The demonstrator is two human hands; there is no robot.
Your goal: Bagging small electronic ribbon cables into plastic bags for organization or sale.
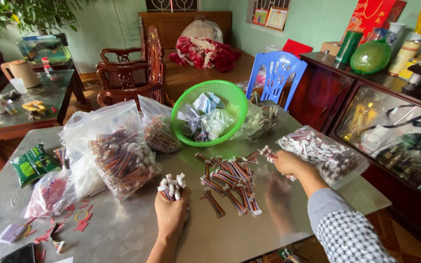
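Left hand point(171, 214) clenches an upright bundle of wire connectors point(172, 186); right hand point(286, 162) pinches one cable point(268, 154) just right of the loose cable pile point(230, 182) on the worktop point(123, 234). Right fingertips blur.

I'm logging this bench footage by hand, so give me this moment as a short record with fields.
Setting: metal table in a room with wooden chairs
Left hand: grips an upright bundle of wire harnesses, white connectors on top
Right hand: closed on a few harnesses beside a clear bag of connectors
Between the hands: loose pile of striped harnesses
Behind: green basket holding small plastic bags
Left side: large clear bags of harnesses, green packet, rubber bands
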